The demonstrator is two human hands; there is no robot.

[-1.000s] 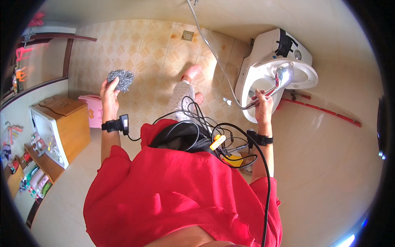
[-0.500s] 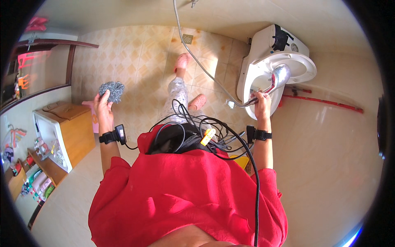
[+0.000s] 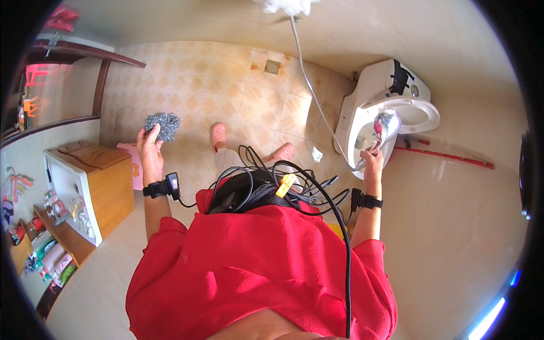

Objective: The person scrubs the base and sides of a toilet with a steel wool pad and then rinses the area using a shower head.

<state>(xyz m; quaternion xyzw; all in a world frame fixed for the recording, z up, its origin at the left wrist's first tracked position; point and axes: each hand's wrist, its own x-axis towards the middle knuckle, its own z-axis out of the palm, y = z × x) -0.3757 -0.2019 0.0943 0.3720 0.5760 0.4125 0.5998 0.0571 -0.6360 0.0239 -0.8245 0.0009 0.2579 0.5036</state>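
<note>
My left hand (image 3: 149, 153) is closed on a grey, speckled scouring sponge (image 3: 164, 126), held up over the tiled floor with the thumb across its near face. On the other side, my right hand (image 3: 372, 164) wraps the handle of a silver shower head (image 3: 387, 123). Its grey hose (image 3: 313, 93) runs from the far wall down to that hand. Beyond the hand stands a white toilet (image 3: 356, 113) with its lid (image 3: 422, 107) raised. The shower head overlaps the bowl and seat in view; I cannot tell how high above them it is. No water can be made out.
Black cables (image 3: 266, 170) hang in loops at my waist. A floor drain (image 3: 272, 67) lies near the far wall, and a white scrap (image 3: 317, 154) beside the toilet. To the left stand a wooden cabinet with a basin (image 3: 73, 198) and a pink stool-like object (image 3: 131, 164).
My feet have come back from the drain and now stand apart side by side. The view has shifted, and the shower head now points more directly away from me. Both hands keep their holds.
</note>
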